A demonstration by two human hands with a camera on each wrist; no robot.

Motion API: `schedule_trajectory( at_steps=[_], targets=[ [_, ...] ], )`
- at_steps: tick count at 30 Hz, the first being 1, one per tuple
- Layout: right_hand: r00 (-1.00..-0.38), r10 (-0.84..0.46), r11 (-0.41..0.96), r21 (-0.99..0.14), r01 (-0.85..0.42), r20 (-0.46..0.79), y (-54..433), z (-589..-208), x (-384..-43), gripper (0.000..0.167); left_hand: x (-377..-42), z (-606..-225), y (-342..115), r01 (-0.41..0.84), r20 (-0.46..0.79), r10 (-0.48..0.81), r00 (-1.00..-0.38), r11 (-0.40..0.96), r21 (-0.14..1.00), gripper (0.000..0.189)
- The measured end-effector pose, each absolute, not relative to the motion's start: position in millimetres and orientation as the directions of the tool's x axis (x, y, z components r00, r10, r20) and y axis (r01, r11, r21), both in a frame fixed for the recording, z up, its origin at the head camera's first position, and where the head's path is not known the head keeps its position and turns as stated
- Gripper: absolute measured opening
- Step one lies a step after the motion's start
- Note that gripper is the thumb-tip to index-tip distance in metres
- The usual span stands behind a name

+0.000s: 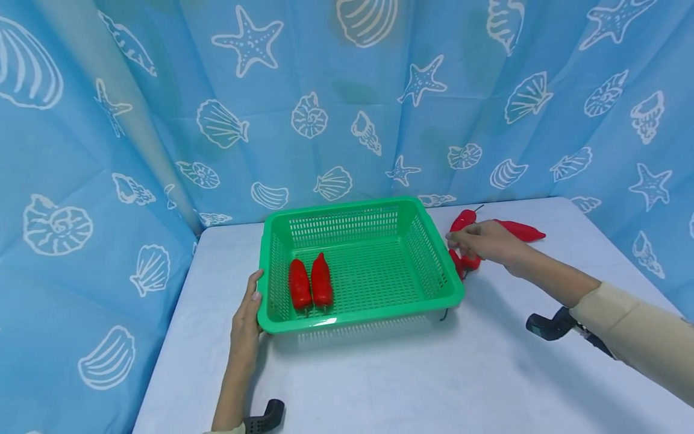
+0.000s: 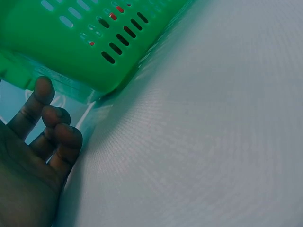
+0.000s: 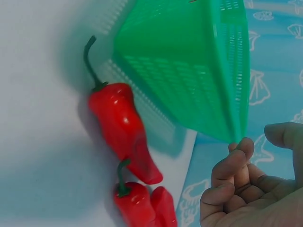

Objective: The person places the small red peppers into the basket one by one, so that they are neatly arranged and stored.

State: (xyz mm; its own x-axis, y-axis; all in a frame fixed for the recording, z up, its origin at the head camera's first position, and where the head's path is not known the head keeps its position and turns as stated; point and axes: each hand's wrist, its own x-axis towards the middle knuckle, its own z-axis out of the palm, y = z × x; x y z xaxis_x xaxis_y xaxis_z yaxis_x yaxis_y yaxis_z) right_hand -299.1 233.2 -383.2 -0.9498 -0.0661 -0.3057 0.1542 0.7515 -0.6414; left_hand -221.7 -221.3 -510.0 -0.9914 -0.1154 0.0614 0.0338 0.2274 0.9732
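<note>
A green plastic basket [image 1: 358,319] stands on the white table, with two red peppers [image 1: 321,283] side by side in its left part. My left hand [image 1: 246,319] is at the basket's left rim, thumb and fingers touching it; the left wrist view shows loosely bent fingers [image 2: 43,90] beside the basket wall. Beyond the right rim, my right hand [image 1: 485,241] hovers over loose red peppers [image 1: 461,222]. In the right wrist view its fingers [image 3: 227,163] are bent and its thumb stands apart, holding nothing. The basket rim and hand partly hide these peppers.
Another red pepper [image 1: 520,231] lies on the table to the right of my right hand. A blue curtain [image 1: 303,163] with white shell and starfish prints hangs behind and beside the table [image 1: 379,386]. Black devices [image 1: 547,327] are worn at both wrists.
</note>
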Motion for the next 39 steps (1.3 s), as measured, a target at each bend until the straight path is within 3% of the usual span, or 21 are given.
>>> schedule_trajectory(
  at_steps=[22, 39],
  targets=[
    [-0.954, -0.091, 0.774, -0.623, 0.114, -0.287, 251, -418, -294, 0.034, -221, -510, -224, 0.026, 0.051, -0.104, -0.993, 0.232, 0.972, 0.048],
    [-0.939, -0.076, 0.777, -0.610, 0.156, -0.337, 263, -434, -292, 0.042, -221, -509, -221, 0.040, 0.065, -0.099, -0.993, 0.236, 0.971, 0.047]
  ],
)
